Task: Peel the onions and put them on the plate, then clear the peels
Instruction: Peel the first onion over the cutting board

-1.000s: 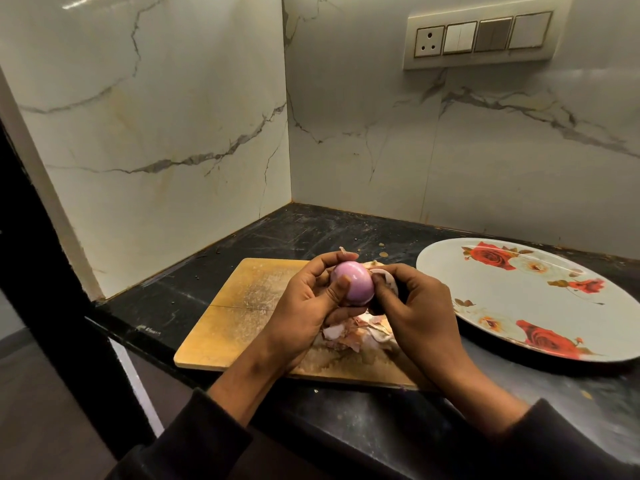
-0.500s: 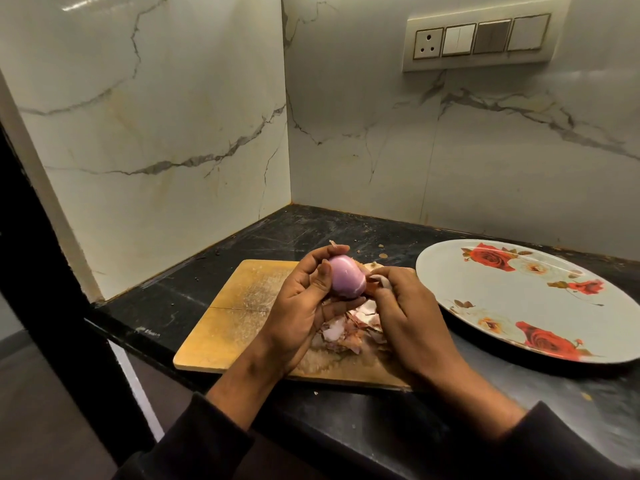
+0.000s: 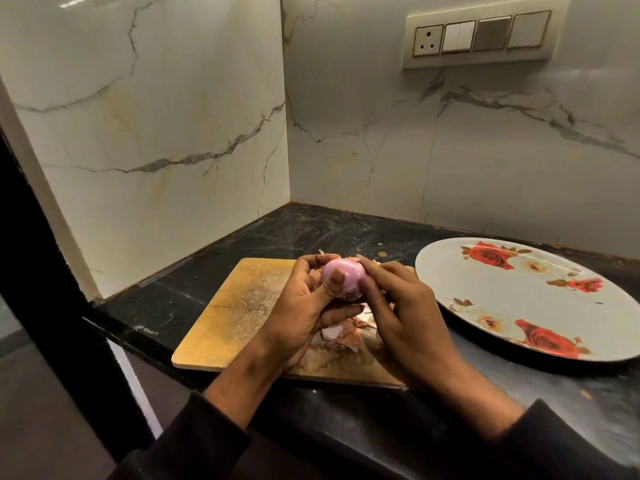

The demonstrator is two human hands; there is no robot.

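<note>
In the head view, we hold the onion (image 3: 343, 279) above the cutting board (image 3: 242, 306). Our left hand (image 3: 304, 313) grips it, thumb across the front. Our right hand (image 3: 394, 306) pinches its right side. The peeled surface looks smooth and shiny, so we judge it slippery, firm and light; cupping it around the middle seems safest. The plate (image 3: 519, 327), just beside the board, holds nothing. The peels (image 3: 343, 336) lie on the board under our hands.

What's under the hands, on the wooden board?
A small heap of onion peels lies on the wooden board, below the onion that the left hand and right hand hold. The hands cover part of the heap, so its full size cannot be seen.
</note>
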